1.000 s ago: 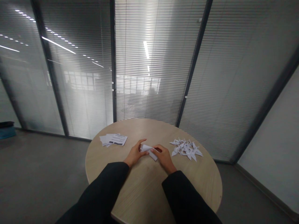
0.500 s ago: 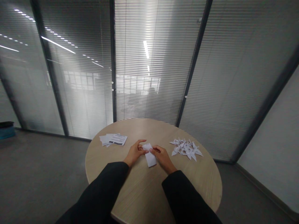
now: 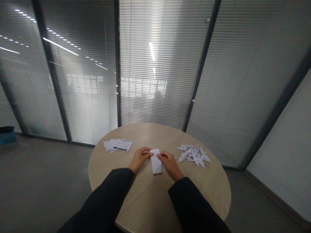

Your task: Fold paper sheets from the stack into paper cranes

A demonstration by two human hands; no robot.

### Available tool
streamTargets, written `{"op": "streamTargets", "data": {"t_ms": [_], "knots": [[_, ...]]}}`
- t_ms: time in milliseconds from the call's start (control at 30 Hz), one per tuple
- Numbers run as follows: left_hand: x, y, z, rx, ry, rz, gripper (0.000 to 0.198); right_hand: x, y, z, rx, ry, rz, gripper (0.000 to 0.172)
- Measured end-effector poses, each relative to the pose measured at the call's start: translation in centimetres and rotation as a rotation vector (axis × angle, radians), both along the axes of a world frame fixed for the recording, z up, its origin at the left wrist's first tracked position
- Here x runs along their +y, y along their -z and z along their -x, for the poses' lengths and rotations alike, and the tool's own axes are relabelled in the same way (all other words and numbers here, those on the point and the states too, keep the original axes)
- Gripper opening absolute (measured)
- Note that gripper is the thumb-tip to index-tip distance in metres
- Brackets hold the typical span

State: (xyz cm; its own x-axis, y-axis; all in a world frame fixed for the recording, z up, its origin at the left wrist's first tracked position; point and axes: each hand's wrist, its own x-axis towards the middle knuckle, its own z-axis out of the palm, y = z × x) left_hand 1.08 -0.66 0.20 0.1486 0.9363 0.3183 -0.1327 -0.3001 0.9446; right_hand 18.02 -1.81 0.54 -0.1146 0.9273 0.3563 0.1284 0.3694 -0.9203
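Note:
A folded sheet of white paper (image 3: 156,164), narrow and upright in the view, is between my two hands over the middle of the table. My left hand (image 3: 141,157) pinches its upper left edge between thumb and fingers. On the opposite edge, my right hand (image 3: 169,162) grips the paper with its thumb lying on top. The fingers behind the sheet are partly hidden. To the right lies a pile of white folded-paper figures (image 3: 194,154) with pointed tips, resembling origami cranes.
Several loose paper sheets (image 3: 122,145), the top one printed, lie at the left of the round wooden table (image 3: 155,129). Behind the table stands a glass partition with blinds (image 3: 155,106). A blue container (image 3: 7,136) is on the floor at far left.
The paper's printed strip at the top no longer shows, and its visible face is now plain white. My left fingers have closed in on the upper left edge; my right hand has barely moved.

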Motion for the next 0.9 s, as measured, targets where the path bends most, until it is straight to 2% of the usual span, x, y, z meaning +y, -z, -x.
{"op": "streamTargets", "data": {"t_ms": [267, 900], "knots": [[-0.23, 0.01, 0.0, 0.057, 0.042, 0.002, 0.039, 0.3, 0.43, -0.16, 0.051, -0.021, 0.012, 0.033], [-0.52, -0.19, -0.15, 0.065, 0.077, -0.007, 0.037, 0.19, 0.23, -0.35, 0.064, 0.076, -0.015, 0.034]]}}
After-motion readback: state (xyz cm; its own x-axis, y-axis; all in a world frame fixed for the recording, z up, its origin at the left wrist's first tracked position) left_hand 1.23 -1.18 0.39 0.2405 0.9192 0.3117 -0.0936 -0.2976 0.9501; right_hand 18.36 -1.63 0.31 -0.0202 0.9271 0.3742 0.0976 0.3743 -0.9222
